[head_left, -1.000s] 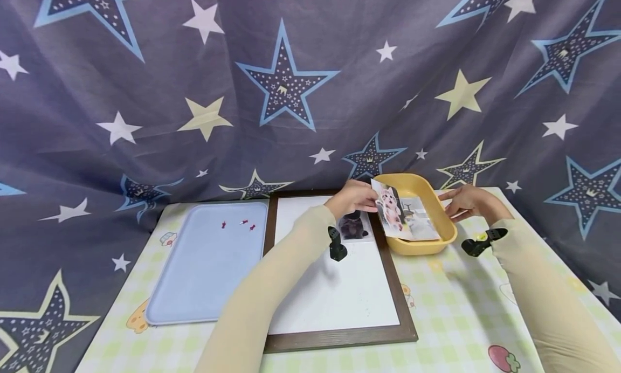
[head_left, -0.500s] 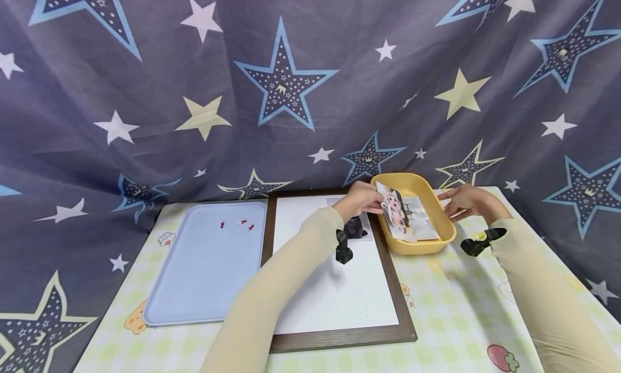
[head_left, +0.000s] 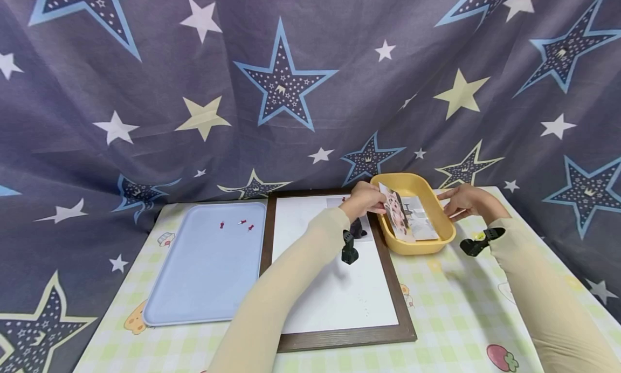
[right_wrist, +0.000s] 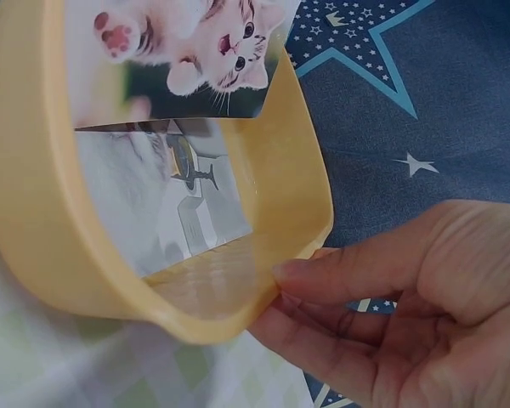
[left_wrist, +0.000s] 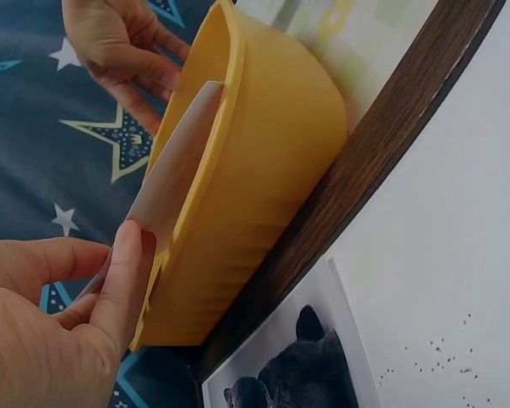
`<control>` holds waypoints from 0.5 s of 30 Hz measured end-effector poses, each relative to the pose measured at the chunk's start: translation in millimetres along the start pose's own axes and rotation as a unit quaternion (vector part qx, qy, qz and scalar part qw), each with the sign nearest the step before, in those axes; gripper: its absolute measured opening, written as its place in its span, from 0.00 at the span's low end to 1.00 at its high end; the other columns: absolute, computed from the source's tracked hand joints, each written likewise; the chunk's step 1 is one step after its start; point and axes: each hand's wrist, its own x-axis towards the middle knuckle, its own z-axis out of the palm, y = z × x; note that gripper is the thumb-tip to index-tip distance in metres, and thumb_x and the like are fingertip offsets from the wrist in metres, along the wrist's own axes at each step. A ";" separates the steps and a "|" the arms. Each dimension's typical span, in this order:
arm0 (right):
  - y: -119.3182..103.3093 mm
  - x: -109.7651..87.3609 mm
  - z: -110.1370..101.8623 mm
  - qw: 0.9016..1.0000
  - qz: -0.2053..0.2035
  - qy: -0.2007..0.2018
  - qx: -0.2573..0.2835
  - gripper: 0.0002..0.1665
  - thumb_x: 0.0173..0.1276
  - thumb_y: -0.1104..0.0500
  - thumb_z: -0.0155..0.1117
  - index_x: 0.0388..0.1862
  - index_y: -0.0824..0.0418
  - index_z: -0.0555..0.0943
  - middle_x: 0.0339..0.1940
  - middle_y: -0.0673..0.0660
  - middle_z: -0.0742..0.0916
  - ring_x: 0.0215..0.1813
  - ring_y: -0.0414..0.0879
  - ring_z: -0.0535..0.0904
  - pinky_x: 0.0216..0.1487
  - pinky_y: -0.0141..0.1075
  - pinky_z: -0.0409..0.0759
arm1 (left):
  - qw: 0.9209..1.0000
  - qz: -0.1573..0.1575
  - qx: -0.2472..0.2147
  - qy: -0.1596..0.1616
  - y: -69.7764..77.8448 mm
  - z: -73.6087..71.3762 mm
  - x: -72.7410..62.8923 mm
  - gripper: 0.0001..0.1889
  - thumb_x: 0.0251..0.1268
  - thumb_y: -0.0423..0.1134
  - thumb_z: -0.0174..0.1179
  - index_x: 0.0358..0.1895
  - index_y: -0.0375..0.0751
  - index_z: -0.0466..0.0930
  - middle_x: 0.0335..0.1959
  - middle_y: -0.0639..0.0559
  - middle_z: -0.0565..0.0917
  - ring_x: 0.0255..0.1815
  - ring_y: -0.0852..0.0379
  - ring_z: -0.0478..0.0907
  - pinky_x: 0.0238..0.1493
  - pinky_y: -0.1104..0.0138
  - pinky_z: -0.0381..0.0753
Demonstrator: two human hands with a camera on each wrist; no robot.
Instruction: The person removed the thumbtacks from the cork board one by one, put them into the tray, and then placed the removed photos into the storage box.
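Note:
My left hand (head_left: 366, 199) pinches the left edge of a kitten photo (head_left: 397, 215) between thumb and fingers. The photo leans into a yellow plastic basin (head_left: 421, 248), its picture side visible in the right wrist view. Beneath it in the basin lies another photo with a white and grey picture (right_wrist: 153, 200). At the basin's right side, my right hand (right_wrist: 408, 297) grips the rim, thumb on top and fingers under it. A black-cat photo (left_wrist: 310, 365) lies on the white board (head_left: 339, 292), partly hidden by my left hand in the head view.
The board's dark brown wooden frame (head_left: 349, 338) runs along the basin's left side. Further left, a blue tray (head_left: 204, 276) bears a few red push pins (head_left: 242, 222). A checked cloth (head_left: 451, 308) covers the table, and a star-patterned curtain (head_left: 310, 157) hangs behind.
My left hand has moved right with the kitten photo, which now leans more steeply over the basin's left part. My right hand and the basin have stayed in place.

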 end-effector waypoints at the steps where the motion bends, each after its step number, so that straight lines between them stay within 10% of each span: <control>1: 0.2 0.1 0.1 1.000 0.001 0.001 -0.001 0.42 0.66 0.76 0.61 0.78 0.75 0.58 0.48 0.63 0.84 0.41 0.43 0.83 0.53 0.44 0.88 | 1.000 0.001 0.005 0.008 -0.3 1.7 -0.5 0.13 0.61 0.20 0.60 0.24 0.38 0.73 0.22 0.47 0.79 0.24 0.53 0.82 0.34 0.65 0.90; 15: 1.7 4.4 -1.2 1.000 0.001 0.000 -0.005 0.42 0.66 0.76 0.61 0.77 0.75 0.58 0.53 0.66 0.85 0.40 0.42 0.84 0.51 0.43 0.89 | 0.998 0.023 0.041 0.033 -2.4 9.8 -8.3 0.19 0.62 0.19 0.60 0.18 0.41 0.67 0.21 0.50 0.77 0.26 0.52 0.82 0.39 0.62 0.91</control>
